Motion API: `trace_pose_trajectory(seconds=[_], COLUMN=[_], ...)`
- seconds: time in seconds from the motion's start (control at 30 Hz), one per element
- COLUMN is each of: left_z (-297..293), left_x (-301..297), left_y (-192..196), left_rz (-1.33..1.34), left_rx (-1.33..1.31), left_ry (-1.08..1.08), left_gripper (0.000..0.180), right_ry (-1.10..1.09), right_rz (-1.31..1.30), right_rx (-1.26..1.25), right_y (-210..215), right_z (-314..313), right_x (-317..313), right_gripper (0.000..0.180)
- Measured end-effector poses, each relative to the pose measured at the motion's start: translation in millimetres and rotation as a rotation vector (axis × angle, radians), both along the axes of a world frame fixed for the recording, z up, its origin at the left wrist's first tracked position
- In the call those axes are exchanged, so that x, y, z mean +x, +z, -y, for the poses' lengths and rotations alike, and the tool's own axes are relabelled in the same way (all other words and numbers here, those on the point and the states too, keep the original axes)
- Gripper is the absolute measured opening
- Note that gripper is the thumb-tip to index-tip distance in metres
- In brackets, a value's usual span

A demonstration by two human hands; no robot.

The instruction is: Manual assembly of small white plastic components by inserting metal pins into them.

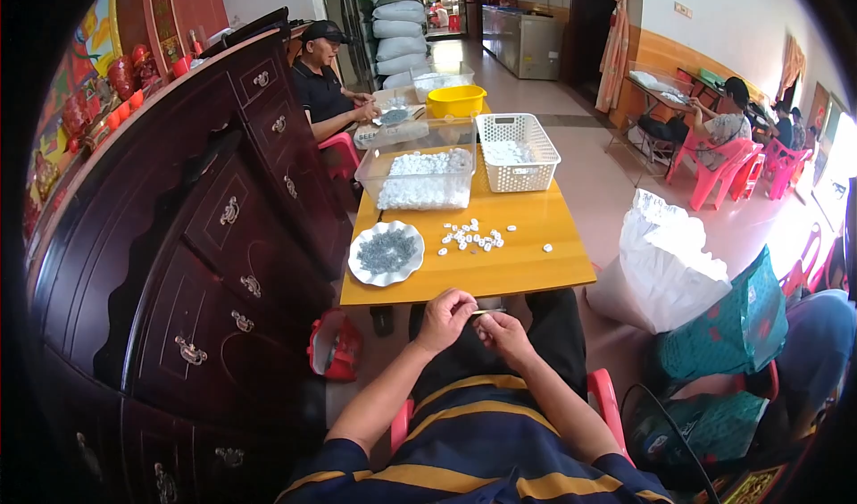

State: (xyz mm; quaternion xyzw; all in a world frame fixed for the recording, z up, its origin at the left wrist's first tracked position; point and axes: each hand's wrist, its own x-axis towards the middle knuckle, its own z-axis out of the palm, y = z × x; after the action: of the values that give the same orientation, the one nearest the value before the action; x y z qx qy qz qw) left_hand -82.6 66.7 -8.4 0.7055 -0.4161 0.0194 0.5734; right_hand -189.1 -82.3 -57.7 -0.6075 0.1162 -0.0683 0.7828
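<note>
My left hand [446, 320] and my right hand [505, 336] are close together over my lap, just in front of the table's near edge. Both have their fingers closed in a pinch. A thin, pale stick-like piece [488, 311] shows between the fingertips, running from the left hand toward the right; its kind is too small to make out. On the yellow-brown table [411, 288] lie several small white oval pieces [473, 236], loosely scattered. Left of them, a white scalloped plate [382, 279] holds a heap of small dark grey bits.
Farther back stand a clear bin [370, 185] of white pieces, a white basket [527, 179] and a yellow basin [455, 104]. A co-worker [326, 89] sits at the far left. A dark cabinet [214, 263] lines the left; a white sack [656, 272] and green bag [728, 325] stand right.
</note>
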Motion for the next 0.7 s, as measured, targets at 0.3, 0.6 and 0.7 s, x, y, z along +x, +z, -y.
trace_pose_trajectory(seconds=[0.3, 0.6, 0.7], left_z=[6.1, 5.7, 1.4], left_x=[-34.6, -41.5, -40.7], left_y=[18.7, 18.8, 11.4], left_rz=[-0.143, -0.089, -0.103], left_rx=[-0.048, -0.008, 0.014], left_ry=[-0.156, -0.205, -0.221], left_gripper=[0.008, 0.006, 0.007], right_ry=[0.136, 0.2, 0.23], right_rz=[0.045, 0.035, 0.011], right_rx=[0.376, 0.342, 0.316], right_y=[27.0, 20.7, 20.4], right_z=[10.7, 27.6, 26.7], right_x=[-24.7, -38.1, -41.8], right_gripper=[0.023, 0.025, 0.021])
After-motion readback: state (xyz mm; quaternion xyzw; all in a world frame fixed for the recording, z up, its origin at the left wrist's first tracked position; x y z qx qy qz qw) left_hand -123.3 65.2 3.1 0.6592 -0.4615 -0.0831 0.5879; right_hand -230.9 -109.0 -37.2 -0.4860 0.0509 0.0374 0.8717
